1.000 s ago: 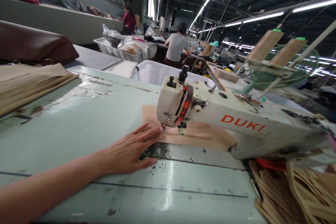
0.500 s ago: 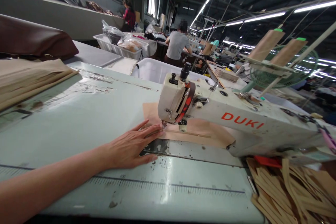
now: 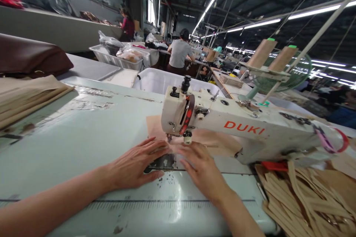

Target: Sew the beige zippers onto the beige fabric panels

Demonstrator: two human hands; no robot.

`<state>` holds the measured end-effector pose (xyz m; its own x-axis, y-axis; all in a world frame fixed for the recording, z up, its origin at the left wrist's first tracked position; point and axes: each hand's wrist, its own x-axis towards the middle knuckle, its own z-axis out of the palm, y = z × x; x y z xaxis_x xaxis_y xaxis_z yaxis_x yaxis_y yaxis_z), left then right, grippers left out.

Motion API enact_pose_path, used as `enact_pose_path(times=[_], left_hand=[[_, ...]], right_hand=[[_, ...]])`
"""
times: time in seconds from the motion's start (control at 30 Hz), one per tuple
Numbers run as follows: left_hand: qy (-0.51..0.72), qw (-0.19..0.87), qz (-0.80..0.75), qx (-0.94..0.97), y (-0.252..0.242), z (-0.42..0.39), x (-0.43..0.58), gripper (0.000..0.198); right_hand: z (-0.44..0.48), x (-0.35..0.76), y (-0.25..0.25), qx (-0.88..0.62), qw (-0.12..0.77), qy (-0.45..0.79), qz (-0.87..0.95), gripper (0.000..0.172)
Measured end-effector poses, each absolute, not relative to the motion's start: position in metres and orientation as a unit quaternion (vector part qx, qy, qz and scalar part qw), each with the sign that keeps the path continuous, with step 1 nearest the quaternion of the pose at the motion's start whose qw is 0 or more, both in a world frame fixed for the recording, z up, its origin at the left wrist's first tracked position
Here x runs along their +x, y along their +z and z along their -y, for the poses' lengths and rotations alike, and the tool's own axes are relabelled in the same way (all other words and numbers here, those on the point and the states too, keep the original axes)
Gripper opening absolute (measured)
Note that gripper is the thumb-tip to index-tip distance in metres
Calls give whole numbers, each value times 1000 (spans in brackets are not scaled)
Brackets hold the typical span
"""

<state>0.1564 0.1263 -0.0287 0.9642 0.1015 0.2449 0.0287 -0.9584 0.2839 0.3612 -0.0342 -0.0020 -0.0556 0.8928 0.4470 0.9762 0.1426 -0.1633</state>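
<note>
A tan fabric panel (image 3: 225, 143) lies flat under the head of a white sewing machine (image 3: 205, 114) marked DUKI. My left hand (image 3: 137, 163) rests left of the presser foot (image 3: 169, 138), palm down, fingers stretched onto the panel's near edge and thumb apart. On the other side, my right hand (image 3: 201, 166) reaches in from the lower right. Its fingers are extended and lie on the panel just right of the foot. A narrow strip with a small metal piece (image 3: 205, 146) runs along the panel; my right fingers partly cover it.
Tan strips (image 3: 300, 196) are heaped at the table's right. Folded tan fabric (image 3: 30, 94) and a brown leather piece (image 3: 32, 57) lie at left. Behind the machine stands a white bin (image 3: 155, 80). Thread cones (image 3: 261, 53) rise on a stand; two people work farther back.
My right hand has come into view from the lower right and now lies on the panel beside the foot. My left hand stays in place. The view has shifted slightly.
</note>
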Motion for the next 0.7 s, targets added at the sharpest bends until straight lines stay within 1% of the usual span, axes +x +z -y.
enact_pose_path(times=[0.07, 0.17, 0.33, 0.57, 0.7], left_hand=[[128, 147, -32, 980, -27, -127, 156, 66], [131, 160, -33, 978, -25, -127, 157, 68], [139, 164, -34, 976, -25, -128, 158, 72], [121, 157, -53, 979, -25, -128, 159, 73], [99, 142, -52, 983, -25, -128, 160, 75]], right_hand=[[19, 363, -12, -644, 197, -58, 737, 35], [2, 367, -24, -649, 166, -39, 742, 33], [-1, 372, -35, -642, 170, -63, 745, 38], [2, 370, -37, -650, 134, -66, 745, 47], [2, 370, -37, -654, 140, -62, 741, 45]])
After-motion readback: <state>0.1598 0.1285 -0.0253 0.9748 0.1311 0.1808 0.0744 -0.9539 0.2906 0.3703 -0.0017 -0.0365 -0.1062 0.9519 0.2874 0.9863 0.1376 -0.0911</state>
